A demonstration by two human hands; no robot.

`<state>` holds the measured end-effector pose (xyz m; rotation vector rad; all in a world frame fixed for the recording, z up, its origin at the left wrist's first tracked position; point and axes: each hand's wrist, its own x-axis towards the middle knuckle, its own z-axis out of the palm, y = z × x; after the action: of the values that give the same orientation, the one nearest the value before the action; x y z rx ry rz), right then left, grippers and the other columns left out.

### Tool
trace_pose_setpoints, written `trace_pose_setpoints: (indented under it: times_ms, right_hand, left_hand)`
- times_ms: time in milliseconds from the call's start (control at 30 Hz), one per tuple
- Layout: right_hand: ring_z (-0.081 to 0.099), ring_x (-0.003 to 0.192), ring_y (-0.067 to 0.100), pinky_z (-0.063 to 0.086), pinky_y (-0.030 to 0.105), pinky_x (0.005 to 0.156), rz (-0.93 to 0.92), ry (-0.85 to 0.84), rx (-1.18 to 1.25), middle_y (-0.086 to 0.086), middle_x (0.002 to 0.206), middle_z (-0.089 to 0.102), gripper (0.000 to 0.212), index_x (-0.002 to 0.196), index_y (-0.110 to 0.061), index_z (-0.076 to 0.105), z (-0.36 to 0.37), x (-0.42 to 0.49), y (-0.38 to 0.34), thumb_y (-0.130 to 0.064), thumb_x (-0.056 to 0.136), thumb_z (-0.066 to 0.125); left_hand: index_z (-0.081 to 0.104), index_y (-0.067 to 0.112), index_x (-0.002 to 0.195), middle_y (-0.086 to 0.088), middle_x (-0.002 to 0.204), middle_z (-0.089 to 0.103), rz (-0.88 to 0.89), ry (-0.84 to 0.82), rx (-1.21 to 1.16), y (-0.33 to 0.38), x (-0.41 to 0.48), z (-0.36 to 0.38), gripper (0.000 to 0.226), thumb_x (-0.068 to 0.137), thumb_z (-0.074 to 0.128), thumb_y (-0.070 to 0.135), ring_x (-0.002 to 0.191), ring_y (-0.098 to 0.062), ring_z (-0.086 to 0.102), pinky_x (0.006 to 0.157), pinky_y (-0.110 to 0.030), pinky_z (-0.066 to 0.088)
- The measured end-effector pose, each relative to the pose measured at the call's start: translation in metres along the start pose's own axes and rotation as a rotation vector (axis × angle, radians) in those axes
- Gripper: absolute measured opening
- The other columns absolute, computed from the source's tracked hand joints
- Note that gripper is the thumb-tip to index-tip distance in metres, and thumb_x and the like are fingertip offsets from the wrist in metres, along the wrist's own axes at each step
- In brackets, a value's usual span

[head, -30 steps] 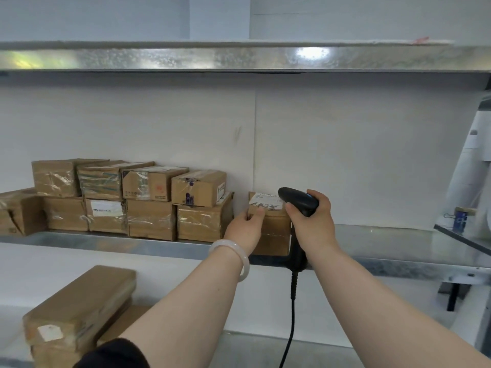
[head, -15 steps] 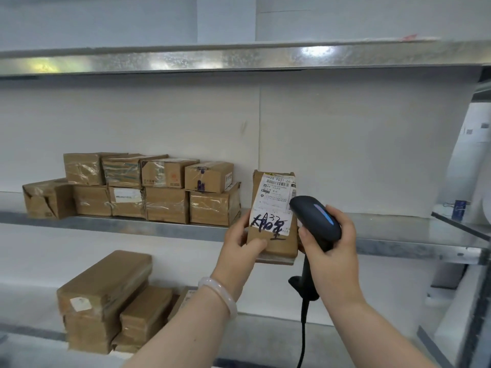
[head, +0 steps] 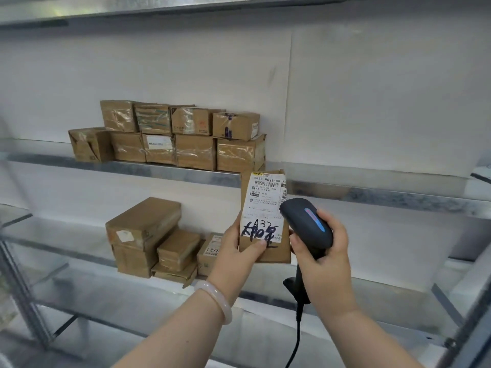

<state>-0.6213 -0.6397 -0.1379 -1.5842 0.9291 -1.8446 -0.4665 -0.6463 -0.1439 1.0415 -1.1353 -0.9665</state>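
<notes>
White wall panels point(head: 372, 102) back a rack of galvanised metal shelves point(head: 159, 171). A double row of taped brown cardboard boxes point(head: 196, 147) sits on the middle level, and a smaller pile of flat brown cartons point(head: 143, 235) sits on the level below.

In front of the rack, held in the air between the two levels, is the slim brown cardboard parcel point(head: 281, 248). It stands upright with its white printed shipping label point(head: 264, 200) facing the camera. The left hand point(head: 240, 248), with a pale stone bangle point(head: 215, 301) at the wrist, grips it by the lower left edge. The thumb point(head: 259, 245) presses on the handwritten part of the label, and the other fingers are hidden behind the card.

The right hand point(head: 322, 258) is curled firmly round the black pistol-grip barcode scanner point(head: 305, 223). The scanner's head overlaps the parcel's right edge, a strip on top of it glows blue and pink, and its black cable point(head: 297, 338) hangs straight down.

The step appears to be reading the printed barcode point(head: 265, 185) near the top of the label. The head looks too close and too low for that, so I would draw it back a little and tilt it up until its window faces the bars squarely. The parcel should stay still with the label flat, the thumb kept down on the handwriting and off the print. The cable should hang free of the shelf edge.
</notes>
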Motion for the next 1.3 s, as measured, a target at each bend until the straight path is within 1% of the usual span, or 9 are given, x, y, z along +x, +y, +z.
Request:
trace_pose_setpoints:
  times_ms: [133,433,533,600,700,833,1000,1167,1300]
  right_hand:
    - [0.058,0.105,-0.004,0.045,0.007,0.083,0.025,-0.068,-0.004,-0.035,0.110,0.058,0.055,0.125,-0.027,0.049,0.016,-0.019,0.014,-0.001,0.082,0.073]
    - [0.060,0.099,-0.005,0.046,0.007,0.079,0.146,-0.186,0.012,-0.036,0.106,0.059,0.058,0.117,-0.039,0.050,0.061,-0.051,0.039,0.000,0.082,0.074]
    - [0.061,0.101,0.000,0.050,0.017,0.083,0.172,-0.210,0.011,-0.033,0.108,0.060,0.056,0.118,-0.039,0.051,0.082,-0.061,0.043,-0.008,0.080,0.078]
    - [0.060,0.100,-0.004,0.046,0.009,0.082,0.175,-0.223,0.014,-0.035,0.106,0.059,0.055,0.117,-0.037,0.051,0.096,-0.066,0.043,-0.010,0.078,0.078]
    - [0.059,0.099,-0.007,0.043,0.004,0.080,0.192,-0.264,0.016,-0.038,0.103,0.058,0.059,0.115,-0.038,0.050,0.124,-0.074,0.045,0.002,0.080,0.075]
    - [0.058,0.101,-0.009,0.042,0.004,0.083,0.208,-0.314,0.011,-0.041,0.105,0.057,0.061,0.114,-0.040,0.050,0.163,-0.085,0.047,0.004,0.080,0.075]
    - [0.056,0.107,-0.008,0.041,0.004,0.085,0.210,-0.399,0.008,-0.023,0.118,0.057,0.062,0.119,-0.037,0.049,0.208,-0.099,0.049,0.003,0.080,0.075]
    - [0.056,0.105,-0.010,0.042,0.003,0.083,0.222,-0.498,-0.003,-0.019,0.121,0.055,0.061,0.119,-0.038,0.048,0.250,-0.112,0.049,0.000,0.080,0.076]
    - [0.059,0.108,0.000,0.046,0.009,0.085,0.220,-0.545,-0.017,-0.014,0.127,0.055,0.063,0.119,-0.049,0.046,0.278,-0.120,0.046,-0.008,0.082,0.076]
  left_hand:
    - [0.047,0.035,0.133,0.007,0.122,0.067,-0.077,0.088,-0.051,-0.017,-0.012,-0.021,0.051,0.092,0.068,0.011,0.112,-0.011,0.065,0.083,-0.020,0.053]
    - [0.038,0.035,0.139,-0.001,0.127,0.068,-0.228,0.183,-0.117,-0.052,-0.021,-0.082,0.066,0.090,0.072,0.008,0.113,-0.023,0.068,0.098,-0.044,0.055]
    - [0.051,0.035,0.129,0.000,0.115,0.075,-0.276,0.170,-0.144,-0.060,-0.023,-0.108,0.056,0.087,0.074,0.006,0.107,-0.023,0.071,0.089,-0.035,0.058]
    - [0.056,0.032,0.124,0.000,0.111,0.076,-0.296,0.186,-0.168,-0.061,-0.026,-0.125,0.049,0.087,0.073,0.004,0.104,-0.024,0.072,0.082,-0.031,0.059]
    - [0.051,0.027,0.135,-0.004,0.113,0.076,-0.321,0.204,-0.204,-0.064,-0.027,-0.157,0.070,0.073,0.079,0.010,0.106,-0.026,0.072,0.085,-0.035,0.058]
    - [0.041,0.031,0.140,-0.008,0.113,0.075,-0.360,0.244,-0.213,-0.066,-0.028,-0.203,0.080,0.077,0.081,0.003,0.107,-0.031,0.071,0.090,-0.041,0.057]
    - [0.028,0.045,0.148,-0.011,0.128,0.065,-0.386,0.240,-0.175,-0.064,-0.030,-0.258,0.102,0.072,0.086,0.008,0.110,-0.028,0.069,0.095,-0.047,0.056]
    - [0.028,0.045,0.151,-0.007,0.123,0.068,-0.386,0.315,-0.165,-0.068,-0.037,-0.301,0.087,0.088,0.072,0.005,0.094,-0.018,0.075,0.072,-0.035,0.059]
    - [0.025,0.045,0.152,-0.005,0.120,0.070,-0.375,0.409,-0.166,-0.069,-0.045,-0.334,0.085,0.090,0.070,0.008,0.091,-0.014,0.075,0.075,-0.036,0.058]
